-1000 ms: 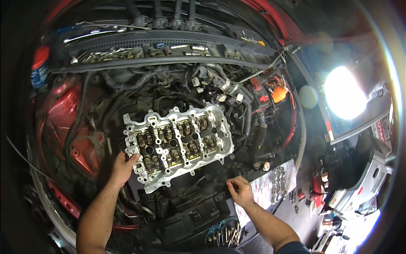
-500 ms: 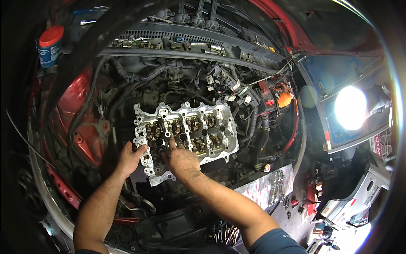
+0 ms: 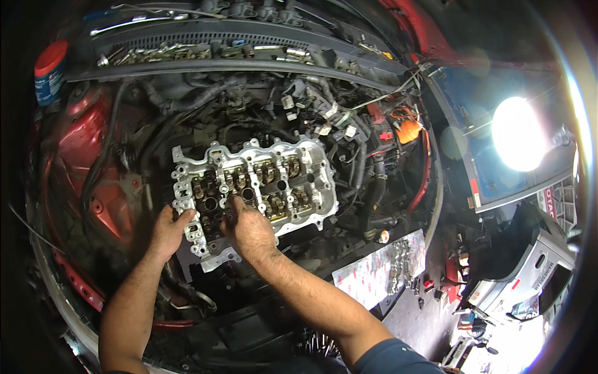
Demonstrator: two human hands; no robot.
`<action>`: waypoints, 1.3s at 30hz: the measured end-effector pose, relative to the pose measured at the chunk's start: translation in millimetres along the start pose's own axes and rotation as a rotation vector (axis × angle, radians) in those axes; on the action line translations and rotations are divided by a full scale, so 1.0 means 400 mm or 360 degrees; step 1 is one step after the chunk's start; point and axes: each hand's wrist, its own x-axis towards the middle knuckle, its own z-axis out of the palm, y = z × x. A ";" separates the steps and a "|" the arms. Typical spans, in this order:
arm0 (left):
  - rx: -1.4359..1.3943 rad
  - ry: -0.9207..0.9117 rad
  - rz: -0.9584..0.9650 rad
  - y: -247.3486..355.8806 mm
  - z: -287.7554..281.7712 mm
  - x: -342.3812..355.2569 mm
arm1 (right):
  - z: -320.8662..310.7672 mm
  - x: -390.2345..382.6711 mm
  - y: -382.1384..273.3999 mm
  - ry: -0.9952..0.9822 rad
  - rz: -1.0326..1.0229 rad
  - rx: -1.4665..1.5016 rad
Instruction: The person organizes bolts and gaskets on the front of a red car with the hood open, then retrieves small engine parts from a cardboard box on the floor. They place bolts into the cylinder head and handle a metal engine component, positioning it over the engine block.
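A silvery cast camshaft housing (image 3: 252, 172) lies over the engine in the middle of the bay. Dark, oily valve parts (image 3: 269, 175) and round bores show through its openings. My left hand (image 3: 167, 234) grips the housing's left end, thumb on top of the edge, the other fingers mostly hidden. Over the near left openings is my right hand (image 3: 250, 232). Its fingers are bent and close together, pointing down into the housing beside a round bore; whatever lies between the fingertips is hidden.
A blue tub with a red lid (image 3: 51, 73) stands at the far left. Wrenches and sockets (image 3: 283, 53) lie along the cowl. Unplugged connectors and hoses (image 3: 314, 112) crowd the right side. A spotted sheet (image 3: 367, 277) carrying metal parts is at the near right. A bright lamp (image 3: 517, 134) glares.
The view has shifted, so the whole bay sits further left. My right hand's extended index finger has bent in toward the others. My left hand stays on the housing's left end.
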 end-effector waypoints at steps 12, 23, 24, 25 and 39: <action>0.0037 -0.0038 0.0012 0.007 0.001 -0.004 | -0.164 -0.133 0.146 -0.0477 0.0125 0.2291; -0.0017 -0.0076 -0.0042 0.014 -0.007 -0.005 | -0.142 -0.180 0.216 -0.0694 0.0253 0.3124; 0.0015 -0.0068 -0.0043 0.015 -0.007 -0.006 | -0.138 -0.182 0.221 -0.0678 0.0242 0.3105; 0.0032 -0.0063 -0.0016 0.015 -0.006 -0.007 | -0.133 -0.185 0.226 -0.0664 0.0234 0.3086; 0.0151 -0.0024 -0.0311 0.037 -0.012 -0.004 | -0.153 -0.290 0.206 -0.0432 0.0301 0.2668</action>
